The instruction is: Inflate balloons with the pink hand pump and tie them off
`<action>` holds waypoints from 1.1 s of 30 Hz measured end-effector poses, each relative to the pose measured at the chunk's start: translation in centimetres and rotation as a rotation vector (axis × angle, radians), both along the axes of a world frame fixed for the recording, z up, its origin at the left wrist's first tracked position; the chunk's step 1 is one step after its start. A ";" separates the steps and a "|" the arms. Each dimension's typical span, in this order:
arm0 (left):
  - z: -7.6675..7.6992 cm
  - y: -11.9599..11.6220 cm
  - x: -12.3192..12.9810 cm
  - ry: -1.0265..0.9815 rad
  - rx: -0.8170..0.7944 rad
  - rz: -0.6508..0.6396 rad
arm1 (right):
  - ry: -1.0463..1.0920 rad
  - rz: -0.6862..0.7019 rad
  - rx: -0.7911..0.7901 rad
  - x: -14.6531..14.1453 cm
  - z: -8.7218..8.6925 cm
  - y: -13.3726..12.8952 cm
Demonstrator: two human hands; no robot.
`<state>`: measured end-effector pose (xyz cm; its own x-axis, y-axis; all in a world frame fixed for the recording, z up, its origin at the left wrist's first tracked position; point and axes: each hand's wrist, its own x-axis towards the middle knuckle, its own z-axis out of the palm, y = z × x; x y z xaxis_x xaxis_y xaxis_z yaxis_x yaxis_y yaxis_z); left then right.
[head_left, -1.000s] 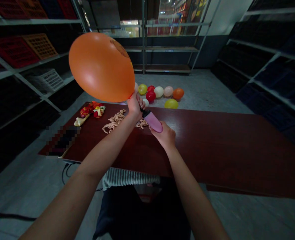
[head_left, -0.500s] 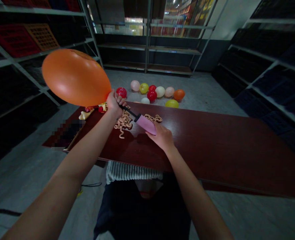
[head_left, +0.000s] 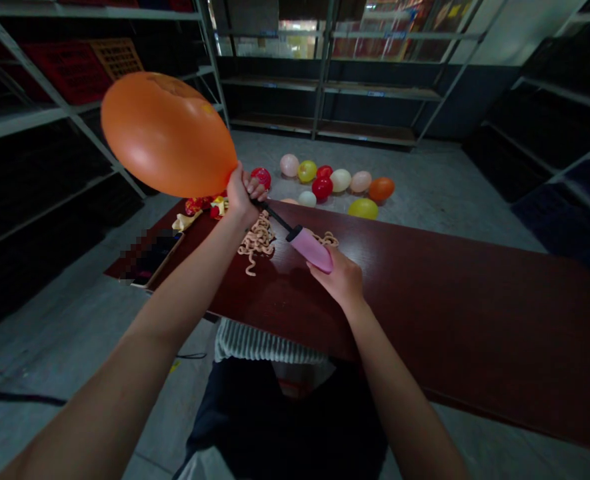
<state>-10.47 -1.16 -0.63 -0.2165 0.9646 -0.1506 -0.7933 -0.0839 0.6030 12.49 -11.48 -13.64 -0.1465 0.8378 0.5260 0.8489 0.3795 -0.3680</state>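
Metal-framed shelving (head_left: 319,87) lines the dim room behind a long, dark reddish-brown wooden tabletop (head_left: 439,287), and small balloons (head_left: 341,180) in red, yellow, white, pink and orange rest on the grey floor (head_left: 425,177) beyond it. Raised over the tabletop's far left part is a large, glossy, swollen orange balloon (head_left: 169,137), its narrow end at the left hand (head_left: 243,195). That hand's fingers are clamped around the balloon's neck, which they mostly hide. From the same grip a thin black rod (head_left: 277,215) slants down to a pink plastic hand pump (head_left: 311,249) with a black collar; the right hand (head_left: 343,279) has its fingers wrapped around the lower end of the pink barrel.

To pump well, the left grip should seal the neck snugly without twisting it, while the right hand strokes straight along the rod so nothing bends or slips. With the skin looking so taut, shorter, gentler strokes seem wise, and the balloon is best kept clear of the shelving's edges.
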 end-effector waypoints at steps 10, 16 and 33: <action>-2.9 -2.3 9.4 0.049 0.075 -0.043 | 0.048 -0.139 0.018 0.7 -0.6 -0.1; -3.5 -2.4 7.3 -0.005 -0.083 -0.011 | -0.023 -0.073 0.029 0.5 -0.5 -0.1; 0.7 -1.2 -8.0 0.028 -0.092 0.155 | -0.119 0.199 0.117 -1.2 -0.9 -0.2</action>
